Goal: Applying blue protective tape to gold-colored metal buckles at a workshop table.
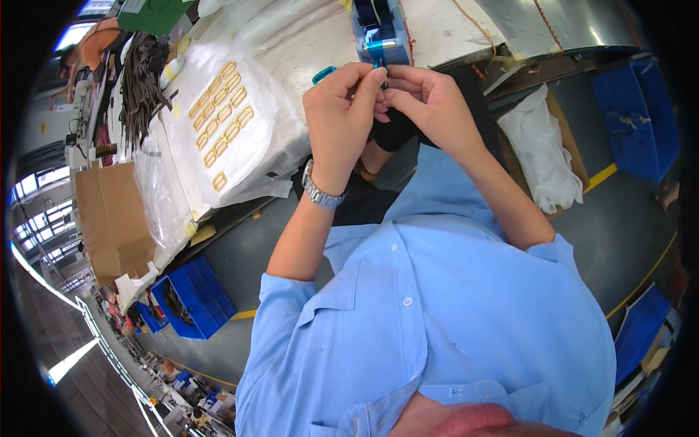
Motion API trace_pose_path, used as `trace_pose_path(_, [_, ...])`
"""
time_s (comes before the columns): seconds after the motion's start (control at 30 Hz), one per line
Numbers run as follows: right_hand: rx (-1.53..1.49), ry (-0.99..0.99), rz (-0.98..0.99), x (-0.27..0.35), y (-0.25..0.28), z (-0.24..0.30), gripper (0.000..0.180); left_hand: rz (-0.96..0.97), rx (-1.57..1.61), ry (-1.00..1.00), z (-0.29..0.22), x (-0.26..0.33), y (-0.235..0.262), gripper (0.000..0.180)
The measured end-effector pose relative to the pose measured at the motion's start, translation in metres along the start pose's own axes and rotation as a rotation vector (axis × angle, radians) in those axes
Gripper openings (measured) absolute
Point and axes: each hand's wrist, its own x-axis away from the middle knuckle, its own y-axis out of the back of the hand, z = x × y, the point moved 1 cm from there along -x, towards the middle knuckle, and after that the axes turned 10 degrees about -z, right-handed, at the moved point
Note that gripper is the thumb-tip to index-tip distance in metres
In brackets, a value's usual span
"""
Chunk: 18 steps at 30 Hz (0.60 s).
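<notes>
While the two hands meet in the head view, the left hand (339,105) and the right hand (435,105) have their fingertips pinched almost closed on a small teal-green piece (384,85), probably for fine control. It sits just before the blue plastic tape dispenser (400,47). Elongated gold-coloured rings (223,115) lie in rows on a thin white sheet (255,146), perhaps for easy picking. The held piece looks shiny, mostly finger-hidden.
</notes>
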Motion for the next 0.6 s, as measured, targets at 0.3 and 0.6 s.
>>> trace_pose_path(0.3, [-0.167,-0.054,0.095,0.027,-0.005,-0.018,0.027,0.186,-0.065,0.203,-0.014,-0.003,0.011,0.021])
trace_pose_path(0.6, [0.199,-0.202,0.316,0.049,0.008,0.011,0.018,0.274,0.162,0.482,0.006,0.047,0.04,0.024])
